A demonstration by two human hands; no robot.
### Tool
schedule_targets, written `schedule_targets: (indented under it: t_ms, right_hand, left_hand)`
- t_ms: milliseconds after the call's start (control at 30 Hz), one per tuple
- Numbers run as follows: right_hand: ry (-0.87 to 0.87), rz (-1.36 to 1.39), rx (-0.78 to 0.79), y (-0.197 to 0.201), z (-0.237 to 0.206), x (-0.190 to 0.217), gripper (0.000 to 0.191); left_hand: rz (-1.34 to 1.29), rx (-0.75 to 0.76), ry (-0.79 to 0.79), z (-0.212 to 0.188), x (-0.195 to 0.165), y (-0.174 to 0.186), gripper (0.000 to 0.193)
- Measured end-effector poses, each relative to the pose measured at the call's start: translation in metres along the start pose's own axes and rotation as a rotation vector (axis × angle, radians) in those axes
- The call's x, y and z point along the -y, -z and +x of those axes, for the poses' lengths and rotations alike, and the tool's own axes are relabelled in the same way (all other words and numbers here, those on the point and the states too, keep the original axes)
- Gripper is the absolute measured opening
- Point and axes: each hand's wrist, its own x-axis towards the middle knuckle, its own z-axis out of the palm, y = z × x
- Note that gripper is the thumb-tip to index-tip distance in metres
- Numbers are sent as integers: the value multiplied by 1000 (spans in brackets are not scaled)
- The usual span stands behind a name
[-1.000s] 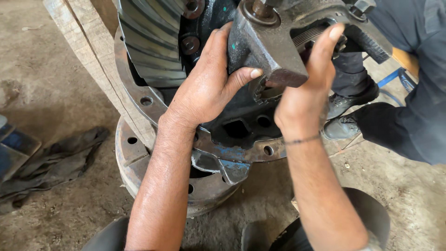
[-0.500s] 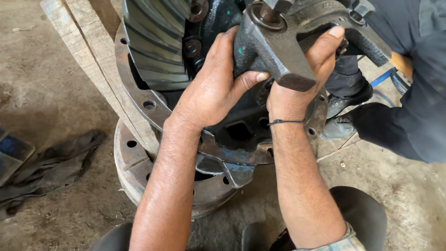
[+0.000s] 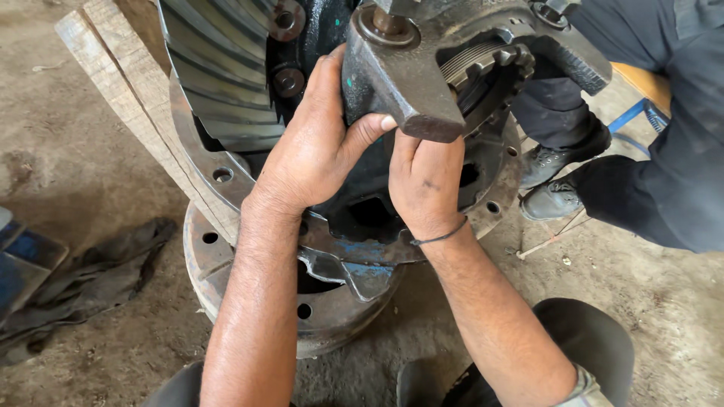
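A heavy dark metal bearing cap [image 3: 411, 71] sits atop a greasy differential carrier [image 3: 362, 218] in the head view. My left hand [image 3: 317, 147] wraps around the cap's near-left side, thumb pressed on its lower corner. My right hand [image 3: 426, 181] reaches up under the cap's lower edge, its fingers hidden beneath the metal. A large spiral-toothed ring gear [image 3: 219, 68] stands at the upper left of the carrier. A threaded adjuster ring [image 3: 483, 68] shows inside the cap's arch. The carrier rests on a round flanged base [image 3: 219, 264] with bolt holes.
A wooden plank [image 3: 121, 90] lies under the assembly at the left. A dark oily rag [image 3: 90, 279] lies on the dirt floor at the left. Another person in dark clothes and black shoes [image 3: 558, 169] squats at the right, near a blue and orange stool [image 3: 641, 98].
My right hand has slid down from the cap's right side to beneath its lower edge. My left hand has stayed on the cap's left side. The view has shifted closer.
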Motion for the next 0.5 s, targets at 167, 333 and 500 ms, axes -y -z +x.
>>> schedule_targets:
  t_ms: [167, 333, 500]
  right_hand:
    - [-62, 70, -14, -2, 1, 5, 26]
    - [-386, 295, -132, 6, 18, 5, 50]
    - [-418, 746, -17, 29, 36, 17, 60]
  left_hand:
    - [4, 2, 10, -1, 1, -1, 83]
    - [-2, 5, 1, 0, 0, 0, 82]
    - [0, 6, 14, 0, -1, 1, 82]
